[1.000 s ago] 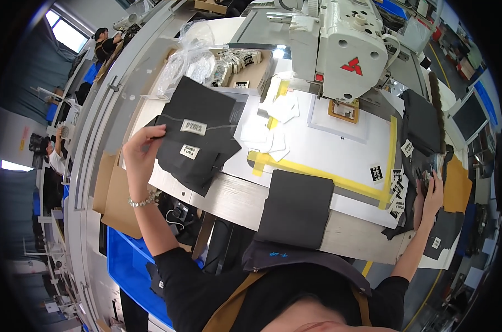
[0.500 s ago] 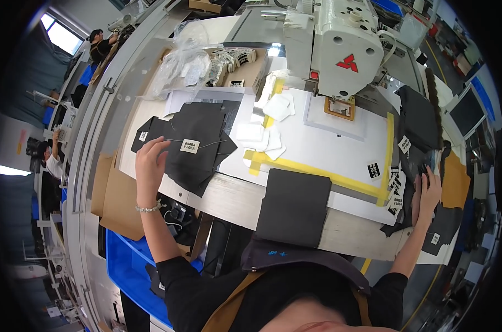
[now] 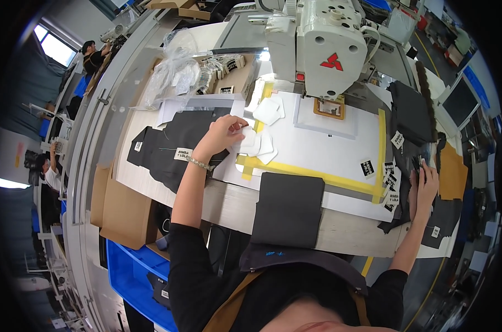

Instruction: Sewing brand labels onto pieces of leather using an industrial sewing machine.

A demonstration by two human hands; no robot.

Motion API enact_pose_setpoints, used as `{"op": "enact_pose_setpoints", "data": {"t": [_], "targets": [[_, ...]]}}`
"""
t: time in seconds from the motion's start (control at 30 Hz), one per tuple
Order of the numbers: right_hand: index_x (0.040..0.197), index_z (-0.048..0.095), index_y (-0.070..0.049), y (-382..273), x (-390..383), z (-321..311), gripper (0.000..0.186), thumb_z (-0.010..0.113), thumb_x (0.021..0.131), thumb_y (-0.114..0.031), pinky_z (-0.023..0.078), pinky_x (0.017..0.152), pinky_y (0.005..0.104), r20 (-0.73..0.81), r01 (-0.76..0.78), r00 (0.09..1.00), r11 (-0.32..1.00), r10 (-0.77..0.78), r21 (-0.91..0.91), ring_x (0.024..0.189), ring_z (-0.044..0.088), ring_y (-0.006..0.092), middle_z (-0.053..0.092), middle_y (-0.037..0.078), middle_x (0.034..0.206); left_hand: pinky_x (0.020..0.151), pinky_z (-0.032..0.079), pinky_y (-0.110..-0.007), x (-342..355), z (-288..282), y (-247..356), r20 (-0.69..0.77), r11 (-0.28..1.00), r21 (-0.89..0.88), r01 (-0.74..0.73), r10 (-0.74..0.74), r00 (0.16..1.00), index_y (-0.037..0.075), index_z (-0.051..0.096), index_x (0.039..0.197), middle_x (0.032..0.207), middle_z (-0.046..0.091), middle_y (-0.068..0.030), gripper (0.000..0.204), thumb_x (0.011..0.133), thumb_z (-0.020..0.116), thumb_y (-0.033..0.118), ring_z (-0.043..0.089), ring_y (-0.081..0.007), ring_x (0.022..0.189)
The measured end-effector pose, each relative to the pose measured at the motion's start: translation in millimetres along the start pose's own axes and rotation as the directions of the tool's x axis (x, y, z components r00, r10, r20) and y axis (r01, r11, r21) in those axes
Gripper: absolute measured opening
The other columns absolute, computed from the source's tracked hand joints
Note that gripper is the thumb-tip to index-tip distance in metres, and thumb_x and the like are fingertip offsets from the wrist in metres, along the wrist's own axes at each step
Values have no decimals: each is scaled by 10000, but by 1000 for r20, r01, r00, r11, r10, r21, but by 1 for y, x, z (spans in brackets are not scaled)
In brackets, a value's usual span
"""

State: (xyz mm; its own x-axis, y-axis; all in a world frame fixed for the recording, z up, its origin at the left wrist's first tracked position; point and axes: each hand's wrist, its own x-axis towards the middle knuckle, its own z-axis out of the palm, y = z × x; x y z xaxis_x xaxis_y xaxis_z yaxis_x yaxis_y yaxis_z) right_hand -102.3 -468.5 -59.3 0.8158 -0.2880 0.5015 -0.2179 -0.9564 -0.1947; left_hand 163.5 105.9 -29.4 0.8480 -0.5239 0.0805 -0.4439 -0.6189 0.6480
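My left hand (image 3: pixel 223 135) reaches over the dark cloth pieces to a loose pile of white cut pieces (image 3: pixel 259 145). Its fingers are curled, with thumb and forefinger closed at the edge of a white piece. Under that wrist lies a dark cloth piece (image 3: pixel 173 169) bearing a pale printed label (image 3: pixel 183 154) and a loose thread. My right hand (image 3: pixel 425 187) rests at the right among dark cloth, its fingers closed around something small and dark that I cannot make out. Several printed labels (image 3: pixel 393 185) lie beside it.
A white sewing machine head (image 3: pixel 331 50) stands at the back above a tan frame (image 3: pixel 329 109). Yellow tape (image 3: pixel 339 180) edges the white work sheet. A folded dark cloth (image 3: pixel 289 209) lies near me. A cardboard box (image 3: pixel 245 77) of labels stands back left; a blue bin (image 3: pixel 134 288) sits below.
My left hand has moved right, from beside the labelled cloth to the white pieces, and its fingers have curled in. My right hand stays nearly in place. The view has shifted slightly.
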Motion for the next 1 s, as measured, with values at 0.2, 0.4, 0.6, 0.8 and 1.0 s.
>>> {"op": "enact_pose_setpoints", "data": {"t": [0.2,0.4,0.6,0.8,1.0], "targets": [[1117,685,-26,-1,1,2,226,565,971,-150,444,695,353,-82,60,995,998,-59,5,785,577,263,565,103,875,730,454,-256,7,-8,-3,125,989,-102,104,-91,988,-1,674,973,870,604,-23,264,734,778,41,515,-111,777],[1103,686,-18,-5,1,0,216,573,965,-140,443,689,356,-88,58,995,998,-56,12,770,573,266,560,105,858,692,446,-239,11,-10,-2,193,969,-163,186,-153,969,-8,653,887,810,582,0,205,731,780,26,494,-100,725],[1124,686,-27,1,-1,1,229,565,970,-147,472,745,353,-46,30,998,1000,-30,0,850,611,278,610,116,929,685,453,-242,17,-9,-4,218,991,-105,81,-56,974,-1,648,898,775,578,1,220,726,784,19,494,-99,699],[1102,682,-17,5,-2,1,216,566,967,-139,471,750,351,-55,48,997,999,-48,13,857,612,281,612,116,945,734,478,-296,18,-14,10,281,989,31,147,-150,948,-1,678,900,831,615,-57,236,700,799,34,555,-167,761],[1105,686,-46,2,-1,2,221,617,924,-153,461,723,374,-97,71,993,997,-68,24,825,604,286,596,110,916,751,507,-322,-4,-5,14,73,998,-5,62,-61,995,31,714,1052,932,650,-105,325,733,778,44,616,-233,792]]}}
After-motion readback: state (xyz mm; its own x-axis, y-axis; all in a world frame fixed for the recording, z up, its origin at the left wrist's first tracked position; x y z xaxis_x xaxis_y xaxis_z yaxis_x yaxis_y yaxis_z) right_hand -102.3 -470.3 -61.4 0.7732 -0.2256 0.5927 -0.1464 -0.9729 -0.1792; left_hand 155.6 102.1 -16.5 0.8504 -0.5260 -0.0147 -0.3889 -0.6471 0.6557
